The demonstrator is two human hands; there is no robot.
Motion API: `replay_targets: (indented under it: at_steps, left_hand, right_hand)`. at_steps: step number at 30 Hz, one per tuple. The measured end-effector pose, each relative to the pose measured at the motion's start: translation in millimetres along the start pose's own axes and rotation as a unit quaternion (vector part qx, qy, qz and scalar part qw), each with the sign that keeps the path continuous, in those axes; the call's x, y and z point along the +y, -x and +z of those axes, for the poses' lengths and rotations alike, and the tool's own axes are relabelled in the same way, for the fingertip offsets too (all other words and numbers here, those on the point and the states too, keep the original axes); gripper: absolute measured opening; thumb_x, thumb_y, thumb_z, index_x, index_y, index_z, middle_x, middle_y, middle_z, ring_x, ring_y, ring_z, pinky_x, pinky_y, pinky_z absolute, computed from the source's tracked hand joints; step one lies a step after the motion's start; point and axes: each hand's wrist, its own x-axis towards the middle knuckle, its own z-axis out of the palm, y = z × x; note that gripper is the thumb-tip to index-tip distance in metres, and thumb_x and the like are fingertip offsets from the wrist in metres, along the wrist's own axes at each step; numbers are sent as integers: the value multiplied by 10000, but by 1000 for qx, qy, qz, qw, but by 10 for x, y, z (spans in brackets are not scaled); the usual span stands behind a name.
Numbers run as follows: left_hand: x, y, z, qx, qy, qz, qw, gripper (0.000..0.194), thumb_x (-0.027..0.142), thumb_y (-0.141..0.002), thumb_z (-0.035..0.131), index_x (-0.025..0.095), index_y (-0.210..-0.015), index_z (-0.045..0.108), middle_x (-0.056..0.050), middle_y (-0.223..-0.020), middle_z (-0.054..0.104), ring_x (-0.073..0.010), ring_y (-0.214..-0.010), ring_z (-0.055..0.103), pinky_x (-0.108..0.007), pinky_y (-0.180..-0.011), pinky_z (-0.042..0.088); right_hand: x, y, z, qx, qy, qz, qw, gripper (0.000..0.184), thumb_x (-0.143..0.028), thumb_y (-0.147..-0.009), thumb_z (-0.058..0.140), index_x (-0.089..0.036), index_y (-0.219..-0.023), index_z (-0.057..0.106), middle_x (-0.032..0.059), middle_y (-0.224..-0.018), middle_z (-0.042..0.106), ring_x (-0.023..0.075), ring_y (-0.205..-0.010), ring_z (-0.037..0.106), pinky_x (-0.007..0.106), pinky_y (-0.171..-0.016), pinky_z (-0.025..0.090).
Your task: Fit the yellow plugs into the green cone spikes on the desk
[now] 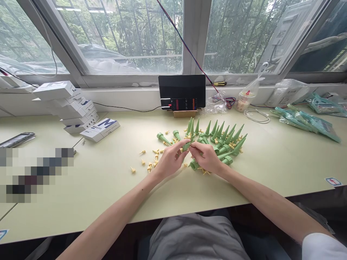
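Over the middle of the table, my left hand holds a green plastic cone-shaped spike between thumb and fingers. My right hand meets it there, its fingertips pinched together at the spike's side; whatever they grip is hidden. Behind and right of my hands, several green spikes stand point up, close together. Other green spikes with ribbed caps lie on their sides around my right hand. Small yellow pointed plugs are scattered left of my left hand and among the spikes.
White boxes are stacked at the left, with one box in front. A phone leans against a dark tablet by the window. A bagged cup, cables and green plastic packets lie at the back right.
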Motion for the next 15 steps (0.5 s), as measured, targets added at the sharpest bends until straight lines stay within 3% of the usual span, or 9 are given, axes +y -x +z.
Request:
replay_targets:
  at_steps: [15]
  left_hand:
    - [-12, 1, 5, 1, -20, -6, 1000, 337, 194, -941, 538, 195, -1271, 603, 13, -728, 650, -72, -519, 515, -200, -589, 469]
  right_hand:
    - [-45, -2, -2, 4, 25, 8, 1000, 167, -286, -969, 536, -189, -854, 608, -5, -661, 567, 128, -566, 462, 266, -560, 380]
